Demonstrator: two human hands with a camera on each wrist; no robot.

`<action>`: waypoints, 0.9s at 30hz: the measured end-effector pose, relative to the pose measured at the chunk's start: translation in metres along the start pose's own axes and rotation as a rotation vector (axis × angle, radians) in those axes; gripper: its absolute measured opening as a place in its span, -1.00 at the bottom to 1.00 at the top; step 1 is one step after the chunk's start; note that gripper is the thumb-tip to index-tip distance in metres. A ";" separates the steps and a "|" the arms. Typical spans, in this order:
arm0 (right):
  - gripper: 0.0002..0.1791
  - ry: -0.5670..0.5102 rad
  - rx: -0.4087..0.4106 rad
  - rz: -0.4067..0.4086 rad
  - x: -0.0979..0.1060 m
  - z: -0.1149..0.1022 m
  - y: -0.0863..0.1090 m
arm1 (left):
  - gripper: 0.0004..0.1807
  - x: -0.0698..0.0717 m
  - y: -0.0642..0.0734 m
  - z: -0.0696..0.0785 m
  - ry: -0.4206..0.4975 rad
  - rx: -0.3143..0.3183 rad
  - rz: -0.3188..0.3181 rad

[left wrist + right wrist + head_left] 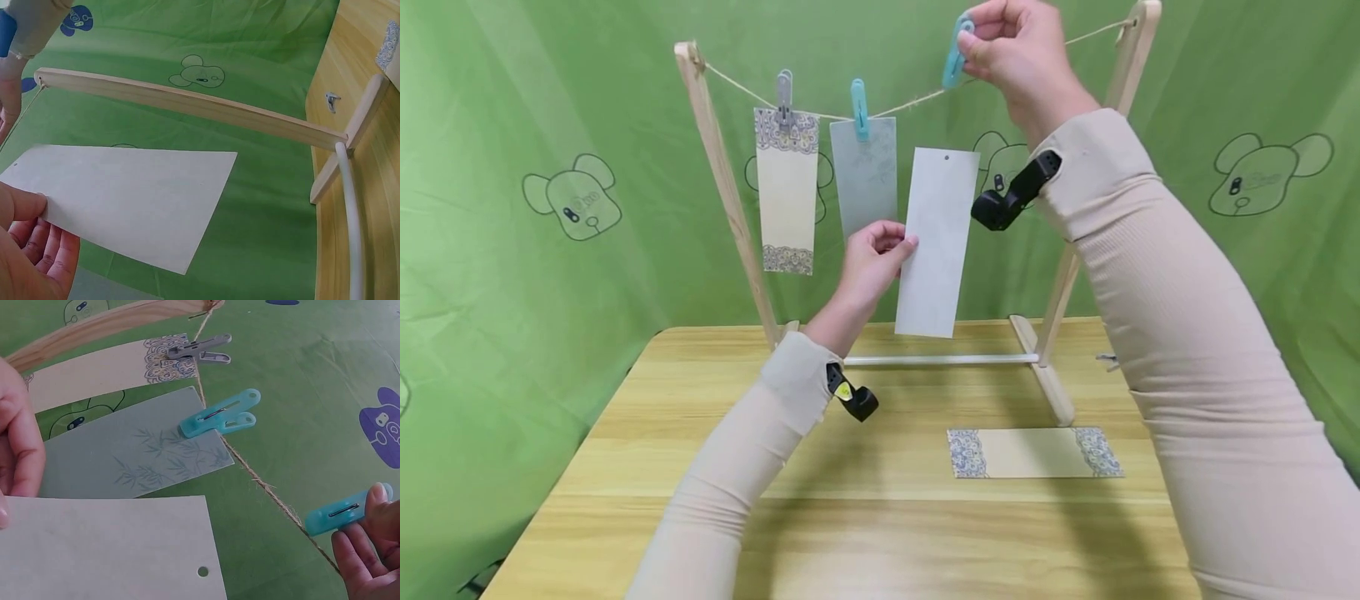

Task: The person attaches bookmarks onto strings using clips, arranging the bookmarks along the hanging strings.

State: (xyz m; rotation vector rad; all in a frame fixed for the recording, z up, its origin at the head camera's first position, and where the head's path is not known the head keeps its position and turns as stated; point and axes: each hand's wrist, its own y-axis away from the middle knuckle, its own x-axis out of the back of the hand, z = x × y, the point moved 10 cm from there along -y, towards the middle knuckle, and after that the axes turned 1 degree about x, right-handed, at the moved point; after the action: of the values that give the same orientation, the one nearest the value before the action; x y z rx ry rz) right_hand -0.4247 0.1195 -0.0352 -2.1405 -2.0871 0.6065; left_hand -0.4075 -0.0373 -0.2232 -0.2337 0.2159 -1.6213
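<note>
My left hand point(871, 262) pinches a plain white card point(937, 250) by its left edge, just below the string and apart from it. A small hole pierces the card's upper end. Up at the string point(917, 102), my right hand point(1026, 62) pinches the top of a light-blue clothespin point(955, 57). That clothespin's tip overlaps the string in the right wrist view; whether it bites the string I cannot tell. To the left hang a grey-blue bamboo-print card point(150, 444) under another blue clothespin point(860, 108) and a cream patterned card point(787, 192) under a grey clothespin point(785, 96).
A wooden frame point(730, 175) with a white crossbar point(940, 360) carries the string above the table point(647, 467). Flat on the tabletop lies a second cream patterned card point(1033, 452). Near the right foot is a grey clothespin point(332, 102). Green cloth hangs behind.
</note>
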 end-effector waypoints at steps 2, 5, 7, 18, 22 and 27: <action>-0.84 0.037 0.003 0.001 -0.002 0.000 0.000 | -0.80 -0.001 0.000 0.000 0.000 -0.003 -0.003; -0.84 0.077 0.007 0.005 -0.003 0.000 0.000 | -0.80 -0.001 0.000 0.001 -0.005 -0.018 -0.002; -0.83 0.096 0.007 0.011 -0.003 0.001 0.000 | -0.81 0.000 -0.001 0.002 -0.008 -0.025 0.005; -0.85 0.190 -0.015 0.022 0.003 0.010 0.002 | -0.86 0.006 -0.007 0.010 -0.039 -0.077 0.078; -0.84 0.188 -0.047 0.031 0.006 0.015 0.002 | -0.86 0.007 -0.010 0.011 -0.044 -0.087 0.101; -0.84 0.195 -0.066 0.029 0.008 0.020 0.001 | -0.85 0.008 -0.012 0.013 -0.049 -0.090 0.126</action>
State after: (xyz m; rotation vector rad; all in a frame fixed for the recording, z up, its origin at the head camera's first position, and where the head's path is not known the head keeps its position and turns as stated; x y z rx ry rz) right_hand -0.4306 0.1230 -0.0558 -2.1691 -2.0019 0.3201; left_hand -0.4157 -0.0442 -0.2069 -0.3224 0.2618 -1.4813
